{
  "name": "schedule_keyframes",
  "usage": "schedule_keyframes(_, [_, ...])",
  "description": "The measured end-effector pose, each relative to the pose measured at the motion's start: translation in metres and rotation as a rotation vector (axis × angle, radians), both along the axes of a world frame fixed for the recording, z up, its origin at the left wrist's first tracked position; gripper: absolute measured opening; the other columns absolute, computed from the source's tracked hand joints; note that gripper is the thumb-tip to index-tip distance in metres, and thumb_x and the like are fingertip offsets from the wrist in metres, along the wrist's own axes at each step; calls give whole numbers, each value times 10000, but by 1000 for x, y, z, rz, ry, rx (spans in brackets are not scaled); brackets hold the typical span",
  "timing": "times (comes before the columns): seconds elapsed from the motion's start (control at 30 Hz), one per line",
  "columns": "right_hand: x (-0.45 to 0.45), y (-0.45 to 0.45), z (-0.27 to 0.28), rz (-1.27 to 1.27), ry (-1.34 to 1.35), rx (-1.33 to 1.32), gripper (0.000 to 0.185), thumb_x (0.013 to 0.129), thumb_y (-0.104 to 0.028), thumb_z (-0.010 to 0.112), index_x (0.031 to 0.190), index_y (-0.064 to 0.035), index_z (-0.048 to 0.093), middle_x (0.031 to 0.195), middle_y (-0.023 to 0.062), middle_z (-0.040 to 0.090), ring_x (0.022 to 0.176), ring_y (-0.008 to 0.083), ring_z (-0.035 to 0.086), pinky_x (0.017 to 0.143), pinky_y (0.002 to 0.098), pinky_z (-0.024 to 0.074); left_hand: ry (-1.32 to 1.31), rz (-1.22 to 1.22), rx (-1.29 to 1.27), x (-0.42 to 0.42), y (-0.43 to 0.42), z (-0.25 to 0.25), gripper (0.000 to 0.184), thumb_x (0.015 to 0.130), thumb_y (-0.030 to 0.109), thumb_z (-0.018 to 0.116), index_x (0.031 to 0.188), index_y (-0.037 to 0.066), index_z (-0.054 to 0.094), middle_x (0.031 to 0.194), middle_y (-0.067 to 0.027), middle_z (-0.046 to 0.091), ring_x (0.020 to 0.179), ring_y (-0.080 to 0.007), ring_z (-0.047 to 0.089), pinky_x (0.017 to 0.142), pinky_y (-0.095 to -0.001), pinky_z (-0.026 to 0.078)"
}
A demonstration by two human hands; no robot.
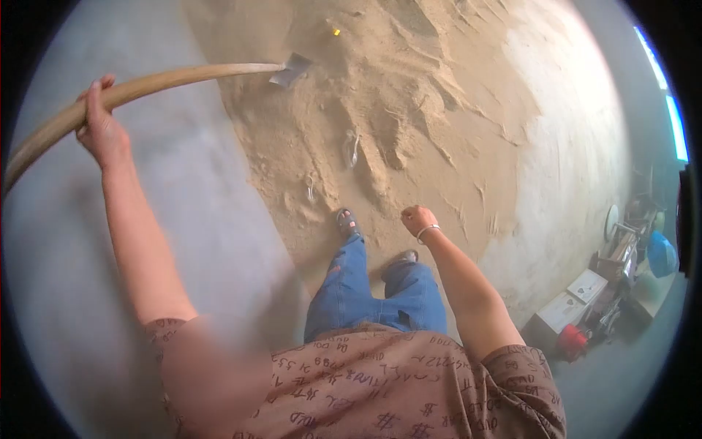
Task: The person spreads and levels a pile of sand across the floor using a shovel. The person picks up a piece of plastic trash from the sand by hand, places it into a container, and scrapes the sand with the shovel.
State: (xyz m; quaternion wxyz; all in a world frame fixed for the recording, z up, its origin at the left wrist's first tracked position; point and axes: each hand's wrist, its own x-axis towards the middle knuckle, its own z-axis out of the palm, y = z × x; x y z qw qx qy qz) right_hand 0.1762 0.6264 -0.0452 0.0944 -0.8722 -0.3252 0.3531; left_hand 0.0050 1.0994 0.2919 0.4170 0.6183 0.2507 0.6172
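Observation:
My left hand (104,132) is closed around the long wooden handle of a hoe (168,76), which is raised at the left side. Its flat grey metal blade (291,70) is over the sandy ground on the upper left. The handle looks bowed through the wide lens. My right hand (419,217) hangs in front of my right leg with its fingers curled in, and nothing shows in it. A bracelet (428,233) is around that wrist. Loose sand (395,124) spreads in ridges and small heaps beyond my feet.
Clear plastic scraps (352,148) and a small yellow piece (336,32) lie in the sand. A grey wall or slab (197,197) borders it on the left. At the right are a white box (559,318), a red object (572,342) and a blue basin (662,254).

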Motion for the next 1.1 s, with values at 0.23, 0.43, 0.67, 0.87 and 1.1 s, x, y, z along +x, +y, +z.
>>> schedule_keyframes(0.23, [43,111,-71,-25,98,96,234,687,-221,506,837,-87,627,820,130,597,778,273,574,709,338,447,119,142,15,-34,56,-58,244,782,208,519,817,-32,492,877,-149,544,893,-216,498,858,-338,348])
schedule_keyframes(0.43, [119,194,-195,-68,187,-37,252,689,-250,526,892,-130,617,978,162,541,944,291,504,832,350,388,132,216,-139,-83,75,-87,416,831,244,342,1023,-99,477,1014,-176,514,1041,-258,435,945,-348,285])
schedule_keyframes(0.67, [168,251,-412,-18,162,-28,315,673,-286,564,967,-175,596,1072,149,511,1045,291,432,880,355,354,-109,550,-196,28,50,-160,261,807,301,446,611,142,511,515,6,444,514,-165,470,571,-348,420])
schedule_keyframes(0.87, [171,288,-517,48,44,-164,377,679,-401,561,1037,-282,546,1241,64,382,1127,277,361,918,401,304,-42,412,-260,22,42,-163,278,778,350,455,585,153,494,580,-3,525,607,-172,537,621,-358,447])
schedule_keyframes(1.1, [172,307,-537,-178,565,-156,545,677,-369,585,1162,-157,453,1218,101,411,1149,234,353,941,355,287,-68,456,-264,50,39,-158,214,774,360,459,678,172,493,596,6,512,620,-163,531,583,-326,456])
